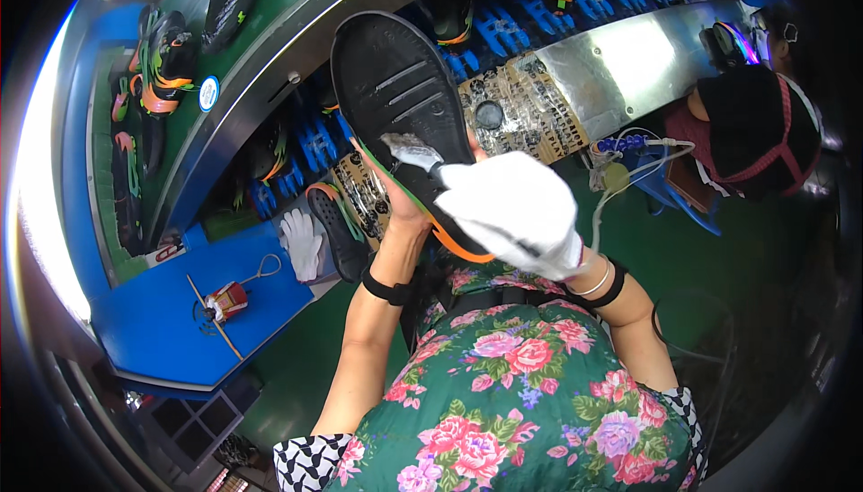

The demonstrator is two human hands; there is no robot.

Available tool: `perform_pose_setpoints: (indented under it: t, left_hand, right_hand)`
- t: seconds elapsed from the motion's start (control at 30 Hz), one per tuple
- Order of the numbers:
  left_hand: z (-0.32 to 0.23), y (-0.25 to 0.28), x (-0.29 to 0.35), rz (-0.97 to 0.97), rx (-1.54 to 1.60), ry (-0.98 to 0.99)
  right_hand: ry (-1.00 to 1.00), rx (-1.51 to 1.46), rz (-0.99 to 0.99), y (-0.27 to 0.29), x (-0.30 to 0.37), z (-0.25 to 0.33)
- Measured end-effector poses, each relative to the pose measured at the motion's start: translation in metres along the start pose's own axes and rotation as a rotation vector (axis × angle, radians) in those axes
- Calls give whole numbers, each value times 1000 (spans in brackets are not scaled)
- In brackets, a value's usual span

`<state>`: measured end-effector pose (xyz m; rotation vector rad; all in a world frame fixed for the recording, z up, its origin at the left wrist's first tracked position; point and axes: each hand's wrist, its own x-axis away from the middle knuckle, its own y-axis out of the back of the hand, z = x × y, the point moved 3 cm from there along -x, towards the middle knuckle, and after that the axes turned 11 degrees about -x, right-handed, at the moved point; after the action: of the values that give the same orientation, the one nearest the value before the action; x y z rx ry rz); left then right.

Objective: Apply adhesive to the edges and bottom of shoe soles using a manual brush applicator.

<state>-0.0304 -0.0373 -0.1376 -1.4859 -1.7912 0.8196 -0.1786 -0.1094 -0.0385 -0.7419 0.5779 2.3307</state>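
In front of my chest I hold a large black shoe sole (395, 79), its hollow inner face toward me, with green and orange along its edge. My bare left hand (402, 200) is closed around the sole's left side. A white glove covers my right hand (512, 209), which is closed on a brush (412, 148). The brush's greyish, flattened bristles lie against the middle of the sole's inner face. Most of the handle is hidden by the glove, and my right fingers are partly out of sight behind it.
A second sole (340, 239) and a white glove (302, 242) lie left of me by a blue table (171, 312) bearing a small red container (226, 301). Ahead, a dark round pot (489, 115) stands on taped cardboard (544, 101). A co-worker (746, 132) sits at right; shoes (166, 61) fill the left conveyor.
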Motion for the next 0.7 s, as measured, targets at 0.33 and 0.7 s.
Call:
perform_pose_setpoints:
  t: [0.33,0.7]
  left_hand:
    - [4,-18,-25,16,-58,-48]
    - [22,-46,-57,29,-85,-193]
  right_hand:
    - [11,-41,14,30,12,-5]
    - [-22,-48,9,73,29,-5]
